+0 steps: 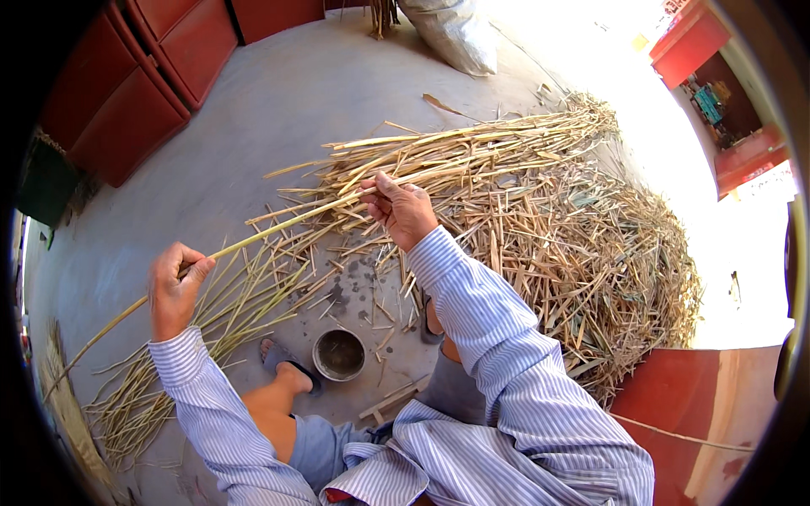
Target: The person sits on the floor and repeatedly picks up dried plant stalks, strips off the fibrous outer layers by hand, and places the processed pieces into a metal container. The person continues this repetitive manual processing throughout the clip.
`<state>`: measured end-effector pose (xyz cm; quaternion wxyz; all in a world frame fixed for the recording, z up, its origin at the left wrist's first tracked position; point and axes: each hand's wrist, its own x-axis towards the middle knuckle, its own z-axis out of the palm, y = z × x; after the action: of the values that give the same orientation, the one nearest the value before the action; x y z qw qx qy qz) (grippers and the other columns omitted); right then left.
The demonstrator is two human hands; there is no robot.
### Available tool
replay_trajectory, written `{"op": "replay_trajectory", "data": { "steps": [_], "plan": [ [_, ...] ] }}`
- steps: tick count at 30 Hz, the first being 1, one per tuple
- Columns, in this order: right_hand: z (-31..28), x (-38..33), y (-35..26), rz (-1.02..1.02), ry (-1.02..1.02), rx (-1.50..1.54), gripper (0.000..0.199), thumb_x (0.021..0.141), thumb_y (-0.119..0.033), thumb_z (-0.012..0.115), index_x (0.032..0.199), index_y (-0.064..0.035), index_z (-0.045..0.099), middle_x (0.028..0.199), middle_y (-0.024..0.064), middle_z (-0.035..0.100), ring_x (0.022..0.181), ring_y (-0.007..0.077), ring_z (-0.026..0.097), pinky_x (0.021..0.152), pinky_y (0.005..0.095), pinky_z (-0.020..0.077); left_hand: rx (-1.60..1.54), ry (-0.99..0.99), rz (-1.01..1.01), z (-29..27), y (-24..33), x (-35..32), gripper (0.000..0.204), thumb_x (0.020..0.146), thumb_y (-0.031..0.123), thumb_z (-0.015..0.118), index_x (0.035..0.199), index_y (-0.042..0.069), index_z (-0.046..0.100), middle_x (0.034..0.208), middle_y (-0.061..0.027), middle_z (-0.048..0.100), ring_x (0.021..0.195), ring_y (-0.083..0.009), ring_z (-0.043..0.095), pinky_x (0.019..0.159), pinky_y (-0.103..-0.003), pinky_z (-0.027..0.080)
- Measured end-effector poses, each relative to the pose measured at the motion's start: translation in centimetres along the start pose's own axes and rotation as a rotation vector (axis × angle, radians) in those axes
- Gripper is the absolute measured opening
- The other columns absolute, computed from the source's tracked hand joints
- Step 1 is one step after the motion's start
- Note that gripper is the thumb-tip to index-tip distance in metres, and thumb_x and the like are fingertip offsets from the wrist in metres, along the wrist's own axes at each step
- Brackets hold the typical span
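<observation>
A long pale yellow-green stalk [287,223] slants across in front of me, from low on the left up toward the middle. My left hand [177,282] is closed round it partway along. My right hand [396,207] pinches the stalk higher up, thumb against fingers. Beyond the right hand lies a bundle of long dry stalks [472,152], and the held stalk's far part blends in with them. Below the held stalk, thin greenish peeled stalks [228,337] are spread on the floor at the left.
A big heap of dry husks [574,261] fills the right side. A round bowl of dark liquid [339,354] stands between my feet. Red panels [135,93] line the upper left, and a whitish sack [456,34] stands at the far side. A red surface [666,405] is at lower right.
</observation>
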<state>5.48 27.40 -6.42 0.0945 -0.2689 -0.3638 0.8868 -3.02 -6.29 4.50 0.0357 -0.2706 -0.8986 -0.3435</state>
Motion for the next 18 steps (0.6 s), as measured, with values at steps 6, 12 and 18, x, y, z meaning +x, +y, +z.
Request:
{"op": "replay_trajectory", "data": {
  "steps": [6,12,18],
  "plan": [
    [-0.5,0.5,-1.1,-0.037,0.065,0.002,0.025,0.096,-0.028,0.062,0.093,-0.003,0.065,0.085,0.0053,0.068,0.07,0.0116,0.064,0.058,0.0226,0.0545,0.097,0.071,0.012,-0.6,0.9,-0.6,0.02,0.078,0.009,0.076,0.075,0.0,0.058,0.067,-0.0084,0.058,0.058,-0.0166,0.053,0.055,-0.031,0.042],
    [-1.1,0.8,-1.1,-0.074,-0.056,0.04,0.022,0.097,-0.026,0.06,0.095,-0.0046,0.063,0.088,0.0051,0.069,0.072,0.0125,0.063,0.062,0.0243,0.055,0.145,-0.003,0.126,0.2,1.8,-0.1,0.017,0.077,0.014,0.074,0.077,0.004,0.06,0.072,-0.0088,0.064,0.064,-0.0241,0.058,0.062,-0.036,0.043],
    [2.2,-1.3,0.5,0.005,-0.176,0.14,0.025,0.098,-0.024,0.057,0.11,-0.0015,0.059,0.102,0.01,0.068,0.088,0.0161,0.066,0.071,0.0264,0.0572,0.073,0.028,0.337,5.7,5.2,1.7,0.011,0.081,0.014,0.07,0.078,0.006,0.063,0.074,-0.0072,0.065,0.065,-0.026,0.059,0.062,-0.037,0.039]
  ]
}}
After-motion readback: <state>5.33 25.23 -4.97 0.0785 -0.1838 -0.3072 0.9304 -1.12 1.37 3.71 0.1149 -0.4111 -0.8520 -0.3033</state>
